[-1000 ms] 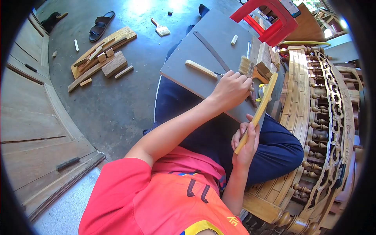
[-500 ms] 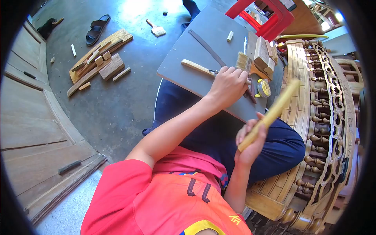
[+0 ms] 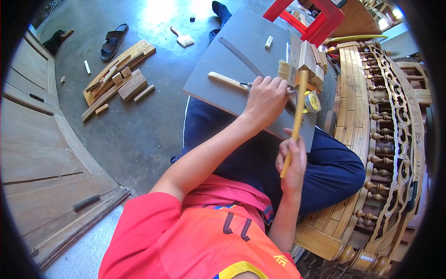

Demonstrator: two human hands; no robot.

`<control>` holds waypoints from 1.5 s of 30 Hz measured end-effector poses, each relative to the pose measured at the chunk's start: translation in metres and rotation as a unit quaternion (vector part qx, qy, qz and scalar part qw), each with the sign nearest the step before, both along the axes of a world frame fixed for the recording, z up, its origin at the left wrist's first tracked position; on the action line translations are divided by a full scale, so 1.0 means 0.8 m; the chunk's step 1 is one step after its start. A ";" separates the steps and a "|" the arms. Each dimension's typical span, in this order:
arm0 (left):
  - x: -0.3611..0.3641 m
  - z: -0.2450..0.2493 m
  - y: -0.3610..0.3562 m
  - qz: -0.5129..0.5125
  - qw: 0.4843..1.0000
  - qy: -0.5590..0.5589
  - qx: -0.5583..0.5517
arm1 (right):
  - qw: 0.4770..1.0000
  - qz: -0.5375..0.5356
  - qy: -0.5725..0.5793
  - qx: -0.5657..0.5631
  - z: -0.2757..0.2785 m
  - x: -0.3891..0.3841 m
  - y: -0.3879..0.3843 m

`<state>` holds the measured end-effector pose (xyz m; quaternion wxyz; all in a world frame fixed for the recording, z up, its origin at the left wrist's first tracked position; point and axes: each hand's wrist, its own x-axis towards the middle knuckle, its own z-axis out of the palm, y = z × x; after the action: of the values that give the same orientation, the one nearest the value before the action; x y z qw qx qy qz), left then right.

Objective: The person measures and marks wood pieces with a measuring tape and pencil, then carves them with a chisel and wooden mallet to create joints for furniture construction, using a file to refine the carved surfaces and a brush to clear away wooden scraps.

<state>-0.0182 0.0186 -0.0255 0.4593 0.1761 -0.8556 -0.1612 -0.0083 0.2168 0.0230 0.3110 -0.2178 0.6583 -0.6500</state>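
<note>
My right hand [image 3: 291, 160] is closed around a yellowish wooden stick [image 3: 299, 111], held upright in front of the board's right edge. My left hand [image 3: 265, 100] is a fist on the grey board [image 3: 200, 86] across my lap. A small greyish end [image 3: 291, 92] pokes out of this fist beside the stick; the rest is hidden. Under the fist runs a dark wood strip [image 3: 291, 106]. A wooden-handled tool [image 3: 226, 80] lies left of it, its metal shank reaching toward my fingers. Nearby lie a metal ruler [image 3: 239, 55], a brush [image 3: 286, 72] and a yellow tape measure [image 3: 312, 101].
Wood blocks [image 3: 307, 58] sit at the board's far right, near a red stool [image 3: 323, 23]. A carved wooden bench [image 3: 350, 107] runs along my right. On the floor are wood offcuts [image 3: 132, 86], a sandal [image 3: 114, 43] and another brush [image 3: 183, 38]. Wooden panels [image 3: 42, 149] stand left.
The wooden stick has swung left and upright, from leaning right to beside my left fist. My left hand stays closed in about the same place on the board.
</note>
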 end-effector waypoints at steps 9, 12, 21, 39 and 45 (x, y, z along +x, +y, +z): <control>-0.002 -0.002 0.003 0.013 1.000 -0.002 -0.011 | 0.989 -0.105 0.025 -0.101 0.002 -0.009 -0.001; -0.003 -0.003 0.004 0.014 1.000 -0.007 -0.006 | 0.988 -0.113 0.034 -0.097 0.007 -0.006 -0.002; -0.003 -0.003 0.002 0.011 1.000 -0.007 0.004 | 0.999 -0.038 -0.010 -0.015 0.005 -0.001 0.006; 0.000 0.000 0.001 0.020 1.000 -0.009 -0.005 | 0.999 -0.031 -0.024 -0.018 -0.001 0.002 0.006; -0.002 -0.003 0.002 0.027 0.999 -0.022 0.006 | 0.999 -0.029 -0.021 -0.019 0.000 0.002 0.007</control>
<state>-0.0195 0.0198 -0.0279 0.4439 0.2053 -0.8593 -0.1498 -0.0071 0.2228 0.0227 0.3016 -0.1913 0.6452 -0.6754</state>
